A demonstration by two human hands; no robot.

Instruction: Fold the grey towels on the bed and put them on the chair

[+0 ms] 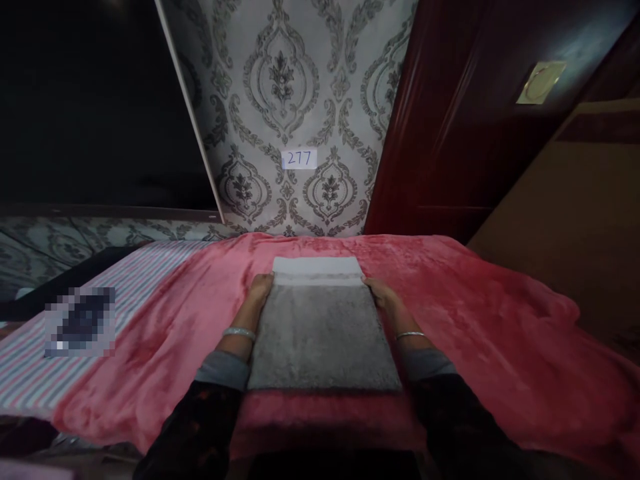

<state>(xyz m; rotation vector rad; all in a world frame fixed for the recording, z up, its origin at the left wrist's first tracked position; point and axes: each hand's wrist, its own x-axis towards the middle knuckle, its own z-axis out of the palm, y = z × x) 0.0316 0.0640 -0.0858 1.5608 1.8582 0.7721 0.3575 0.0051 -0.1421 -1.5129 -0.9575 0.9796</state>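
- Grey fleecy cloth (320, 337), rectangular, lying flat near the middle of the pink plush blanket (490, 313), with its long sides running near to far and a white band (317, 270) across its far end
- Left hand (260, 288) on the left edge of the cloth, just near of the white band
- Right hand (381, 292) on the right edge of the cloth, level with the left hand, at the same end
- Fingers (264, 283) of both hands together, slightly bent and touching the cloth edges, with no clear fold or pinch in view; a firm grip or a light touch impossible to tell
- Silver bangle (239, 334) around the left wrist, a thinner one (410, 335) around the right
- Grey cuffs (223, 370) and dark patterned sleeves (197, 427) along both forearms, near the cloth's long sides
- Striped pink, white and grey sheet (135, 293) to the far left, beside the blanket, under a pixelated dark patch (80, 322)
- Damask wallpaper (280, 80) beyond the far edge, with a paper label (299, 159) reading 277
- Dark red door (430, 133) to the far right, with a brass plate (541, 83)
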